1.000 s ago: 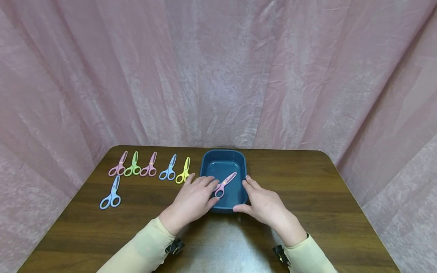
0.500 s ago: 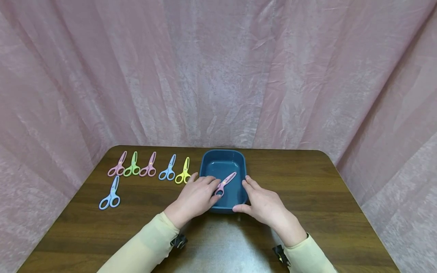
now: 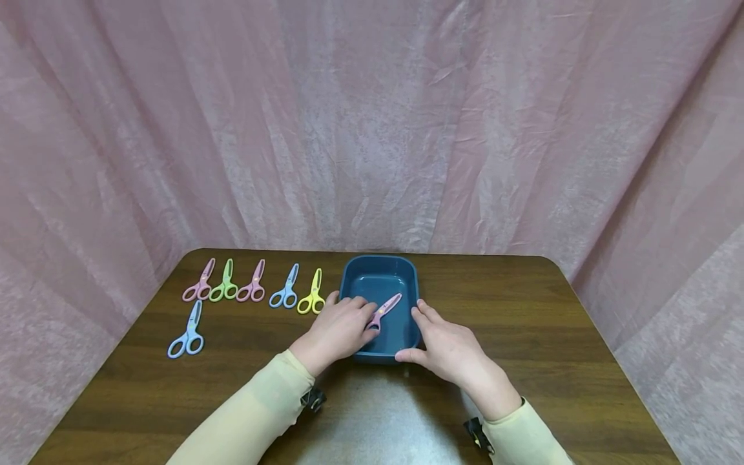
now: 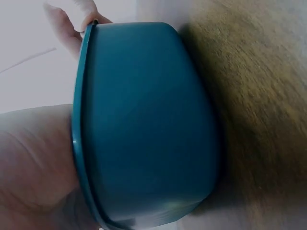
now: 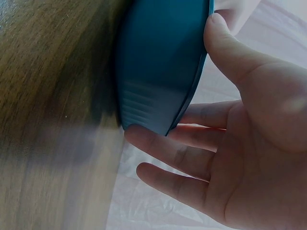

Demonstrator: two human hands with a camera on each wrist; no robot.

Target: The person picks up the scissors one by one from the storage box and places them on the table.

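Observation:
A dark teal tray (image 3: pixel 380 258) stands on the table between both hands. Inside it lies a pair of pink scissors (image 3: pixel 391 303), blades pointing away to the right. My left hand (image 3: pixel 340 323) reaches over the tray's left rim, thumb and index finger on either side of the scissors' handles. Whether they pinch the handles is hidden; the left wrist view shows only the palm (image 4: pixel 31 158) beside the outer wall. My right hand (image 3: pixel 450 345) rests against the tray's near right corner. In the right wrist view its thumb touches the rim and its fairly straight fingers (image 5: pixel 168 153) lie along the wall.
Left of the tray several scissors lie in a row: yellow (image 3: pixel 312 297), blue (image 3: pixel 286 290), pink (image 3: pixel 252 284), green (image 3: pixel 225 284) and another pink (image 3: pixel 200 284). Nearer lies a second blue pair (image 3: pixel 188 332). A pink curtain (image 3: pixel 372 129) hangs behind the wooden table (image 3: pixel 523 303).
My left hand has slid a little right, farther over the tray's rim, and covers more of the pink scissors' handles. The scissors and my right hand have stayed in place.

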